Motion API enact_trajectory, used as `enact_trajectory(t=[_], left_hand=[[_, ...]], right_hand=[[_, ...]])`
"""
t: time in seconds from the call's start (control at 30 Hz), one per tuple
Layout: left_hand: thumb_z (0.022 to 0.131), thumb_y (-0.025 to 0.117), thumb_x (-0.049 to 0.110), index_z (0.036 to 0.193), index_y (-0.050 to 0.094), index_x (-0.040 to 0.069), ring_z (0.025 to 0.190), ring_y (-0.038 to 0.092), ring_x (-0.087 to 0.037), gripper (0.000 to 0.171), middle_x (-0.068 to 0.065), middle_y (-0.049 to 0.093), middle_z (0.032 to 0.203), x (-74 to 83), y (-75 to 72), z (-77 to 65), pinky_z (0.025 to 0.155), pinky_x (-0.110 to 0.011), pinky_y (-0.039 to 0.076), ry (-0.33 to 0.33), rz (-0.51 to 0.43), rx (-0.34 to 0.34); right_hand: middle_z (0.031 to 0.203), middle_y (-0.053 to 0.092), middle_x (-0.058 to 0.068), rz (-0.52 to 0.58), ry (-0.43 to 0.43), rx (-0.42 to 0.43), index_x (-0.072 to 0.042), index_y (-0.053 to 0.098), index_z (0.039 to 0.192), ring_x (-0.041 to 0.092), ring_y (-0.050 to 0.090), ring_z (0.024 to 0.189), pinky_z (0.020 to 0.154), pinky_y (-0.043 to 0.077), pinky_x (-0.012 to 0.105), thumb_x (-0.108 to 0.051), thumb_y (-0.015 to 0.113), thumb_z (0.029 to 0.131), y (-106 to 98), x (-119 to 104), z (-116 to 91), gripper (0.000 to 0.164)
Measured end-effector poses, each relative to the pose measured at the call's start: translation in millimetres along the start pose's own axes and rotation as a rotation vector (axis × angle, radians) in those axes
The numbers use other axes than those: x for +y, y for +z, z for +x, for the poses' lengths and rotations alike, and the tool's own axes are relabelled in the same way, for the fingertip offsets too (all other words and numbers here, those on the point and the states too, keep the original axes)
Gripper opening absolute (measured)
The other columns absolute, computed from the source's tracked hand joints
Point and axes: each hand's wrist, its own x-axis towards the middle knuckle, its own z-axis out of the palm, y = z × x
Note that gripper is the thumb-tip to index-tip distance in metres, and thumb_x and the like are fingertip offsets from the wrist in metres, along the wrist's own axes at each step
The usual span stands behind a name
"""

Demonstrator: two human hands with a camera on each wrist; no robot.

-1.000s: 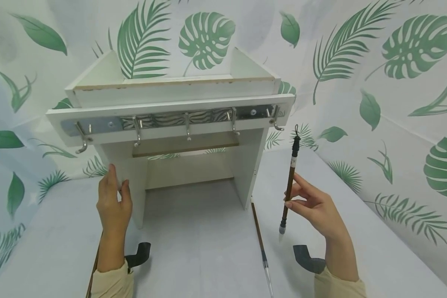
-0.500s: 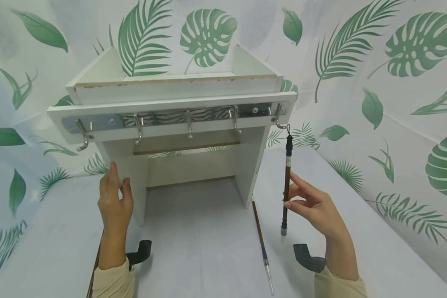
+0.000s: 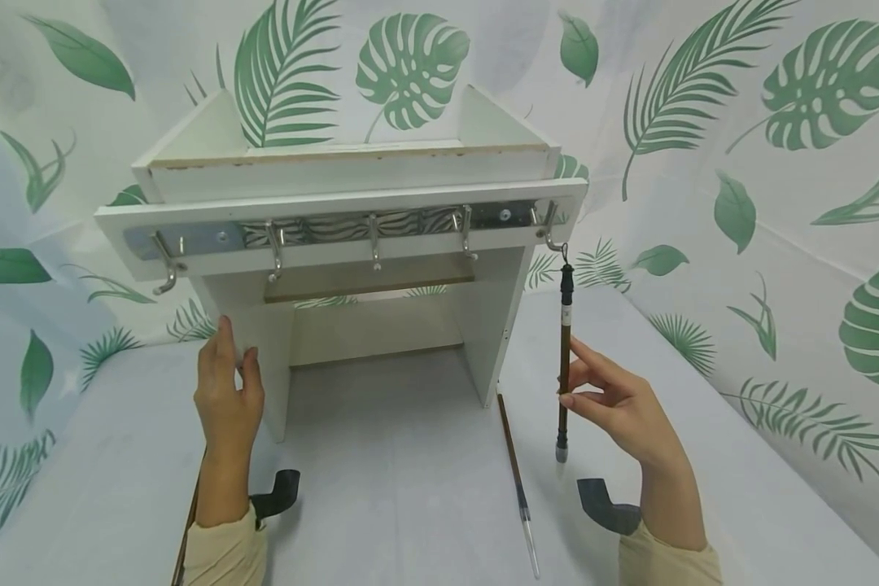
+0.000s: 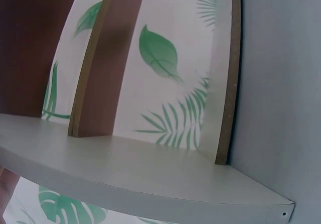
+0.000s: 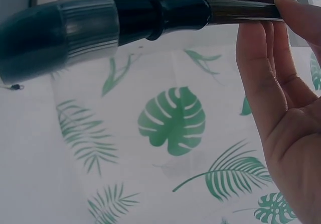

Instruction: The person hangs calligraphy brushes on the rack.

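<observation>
My right hand (image 3: 618, 415) pinches the brown shaft of a calligraphy brush (image 3: 565, 350) between thumb and fingers. The brush hangs upright, bristle end down, and its dark ferrule (image 5: 90, 30) looms large in the right wrist view. At its top a thin cord loop (image 3: 565, 251) meets the tip of the rightmost metal hook (image 3: 553, 236); whether it goes round the hook is too small to tell. The hooks sit on the front board of a white shelf unit (image 3: 344, 175). My left hand (image 3: 227, 403), fingers extended, is at the unit's left side panel (image 4: 125, 169).
Another brush (image 3: 515, 468) with a clear cap lies on the white table beside the unit's right panel. A thin brown stick (image 3: 188, 533) is partly hidden by my left forearm. Several more hooks (image 3: 376, 244) line the board. Leaf-patterned cloth (image 3: 776, 268) surrounds everything.
My right hand has shifted the brush slightly left and straightened it, bringing its loop to the rightmost hook. The left hand has stayed by the side panel.
</observation>
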Motion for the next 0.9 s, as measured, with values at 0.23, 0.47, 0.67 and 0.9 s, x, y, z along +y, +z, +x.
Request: enact_trajectory(t=[0.23, 0.47, 0.67, 0.9], left_hand=[[0.082, 0.059, -0.008, 0.138, 0.038, 0.013, 0.07, 0.048, -0.028, 0.064, -0.026, 0.053, 0.105, 0.1, -0.9, -0.5, 0.052, -0.038, 0.039, -0.006, 0.005, -0.009], [0.083, 0.059, -0.007, 0.137, 0.04, 0.011, 0.068, 0.047, -0.027, 0.061, -0.026, 0.053, 0.105, -1.0, 0.0, -1.2, 0.052, -0.037, 0.038, 0.0, -0.007, 0.006], [0.082, 0.059, -0.009, 0.137, 0.04, 0.011, 0.065, 0.045, -0.025, 0.062, -0.026, 0.053, 0.105, -0.5, -0.3, -0.9, 0.051, -0.032, 0.036, -0.002, -0.01, 0.004], [0.082, 0.059, -0.008, 0.137, 0.04, 0.01, 0.067, 0.045, -0.026, 0.061, -0.026, 0.053, 0.103, -0.2, 0.1, 0.1, 0.051, -0.034, 0.035, 0.006, -0.007, 0.007]], right_hand=[[0.093, 0.057, -0.002, -0.042, 0.038, 0.008, 0.001, 0.041, 0.134, 0.005, 0.059, 0.083, 0.072, 0.052, 0.013, 0.03, 0.054, 0.068, 0.7, -1.7, -0.4, 0.073], [0.093, 0.056, -0.002, -0.054, 0.048, 0.018, 0.001, 0.042, 0.134, 0.005, 0.058, 0.084, 0.071, 0.052, 0.013, 0.029, 0.054, 0.068, 2.9, -6.0, 1.0, 0.073], [0.091, 0.055, -0.003, -0.138, 0.088, 0.032, -0.001, 0.043, 0.134, 0.004, 0.057, 0.082, 0.07, 0.052, 0.013, 0.026, 0.057, 0.069, 5.0, -10.5, 2.1, 0.072], [0.09, 0.054, -0.002, -0.078, 0.077, 0.038, 0.001, 0.042, 0.134, 0.005, 0.057, 0.081, 0.07, 0.052, 0.014, 0.028, 0.056, 0.068, 6.6, -11.3, 3.4, 0.072]])
